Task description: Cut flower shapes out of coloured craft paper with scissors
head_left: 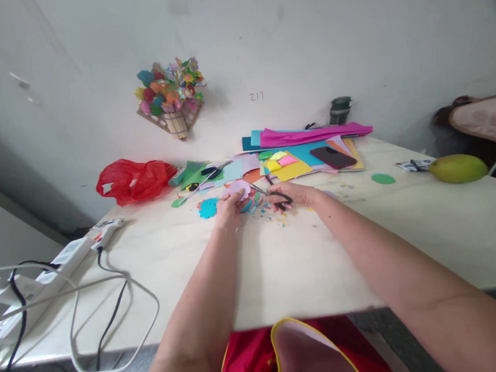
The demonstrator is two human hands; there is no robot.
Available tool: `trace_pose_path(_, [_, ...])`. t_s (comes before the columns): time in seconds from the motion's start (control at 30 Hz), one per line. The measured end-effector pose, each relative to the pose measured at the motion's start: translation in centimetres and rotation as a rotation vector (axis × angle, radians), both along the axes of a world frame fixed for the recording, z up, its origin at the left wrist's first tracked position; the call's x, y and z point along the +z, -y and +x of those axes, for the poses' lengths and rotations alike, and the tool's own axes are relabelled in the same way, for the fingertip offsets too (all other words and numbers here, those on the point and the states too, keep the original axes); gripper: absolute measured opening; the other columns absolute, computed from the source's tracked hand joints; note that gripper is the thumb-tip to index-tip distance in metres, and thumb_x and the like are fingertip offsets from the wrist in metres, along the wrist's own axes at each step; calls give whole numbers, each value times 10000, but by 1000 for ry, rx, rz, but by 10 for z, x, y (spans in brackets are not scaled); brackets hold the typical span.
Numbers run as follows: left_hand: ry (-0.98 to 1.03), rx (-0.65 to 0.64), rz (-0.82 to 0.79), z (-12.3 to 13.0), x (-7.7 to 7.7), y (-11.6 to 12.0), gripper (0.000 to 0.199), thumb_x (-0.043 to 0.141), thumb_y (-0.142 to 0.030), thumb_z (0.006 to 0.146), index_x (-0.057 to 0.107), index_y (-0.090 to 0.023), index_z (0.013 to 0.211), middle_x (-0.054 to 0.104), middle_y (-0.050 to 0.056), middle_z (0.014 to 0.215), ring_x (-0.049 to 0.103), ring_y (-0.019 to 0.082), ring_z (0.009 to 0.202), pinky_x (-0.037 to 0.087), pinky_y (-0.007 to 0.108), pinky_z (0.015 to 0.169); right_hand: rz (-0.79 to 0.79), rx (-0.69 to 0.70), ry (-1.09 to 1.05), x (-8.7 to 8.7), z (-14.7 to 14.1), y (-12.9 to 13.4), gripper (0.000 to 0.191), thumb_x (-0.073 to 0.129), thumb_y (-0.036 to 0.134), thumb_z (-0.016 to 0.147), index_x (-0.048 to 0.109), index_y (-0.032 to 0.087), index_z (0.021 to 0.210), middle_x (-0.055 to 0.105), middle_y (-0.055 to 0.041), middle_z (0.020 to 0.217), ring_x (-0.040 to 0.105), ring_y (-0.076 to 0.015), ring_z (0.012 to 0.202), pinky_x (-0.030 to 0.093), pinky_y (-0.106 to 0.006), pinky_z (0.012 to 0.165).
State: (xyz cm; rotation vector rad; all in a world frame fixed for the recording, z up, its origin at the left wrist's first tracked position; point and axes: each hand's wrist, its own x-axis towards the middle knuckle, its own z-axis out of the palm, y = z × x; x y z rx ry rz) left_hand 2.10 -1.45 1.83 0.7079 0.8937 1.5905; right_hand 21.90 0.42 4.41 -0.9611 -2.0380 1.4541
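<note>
My left hand (pixel 229 208) has the edge of a lilac paper (pixel 238 188) pinched between thumb and fingers. My right hand (pixel 296 194) is wrapped around black-handled scissors (pixel 281 196), fingers closed at the handles, blades pointing toward the lilac paper from its right; how wide those blades are parted I cannot tell.

Just left of the lilac paper lies a blue scalloped paper (pixel 208 208). Small coloured scraps (pixel 266 213) are scattered to its right and on my side of it. Beyond it rests another pair of scissors (pixel 210 171), and farther left, a crumpled red plastic bag (pixel 135 179). Beyond it to the right are stacked coloured sheets with a dark phone (pixel 333 156) on them and a magenta roll (pixel 313 133) behind. Well to its right sit a green disc (pixel 383 179) and a yellow-green fruit (pixel 458 168). Well to its left, nearer me, is a white power strip (pixel 68 256).
</note>
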Motion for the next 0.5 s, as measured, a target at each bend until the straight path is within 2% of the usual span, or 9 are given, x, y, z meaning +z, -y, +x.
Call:
trace_pose_path(0.13, [6, -24, -7, 1, -1, 0, 155, 787, -67, 639, 703, -116, 760, 737, 65, 707, 708, 160, 612, 583, 238, 604, -77, -15, -30, 0, -9, 3, 260, 638, 229, 883, 571, 140, 648, 659, -28, 564, 557, -76, 391, 309, -170, 336])
trace_pose_path(0.5, [17, -26, 11, 1, -3, -2, 177, 795, -72, 618, 708, -113, 767, 741, 61, 721, 715, 163, 626, 581, 243, 615, -93, -25, -51, 2, -12, 7, 247, 643, 259, 870, 546, 152, 669, 645, -17, 547, 552, -78, 386, 292, -163, 321])
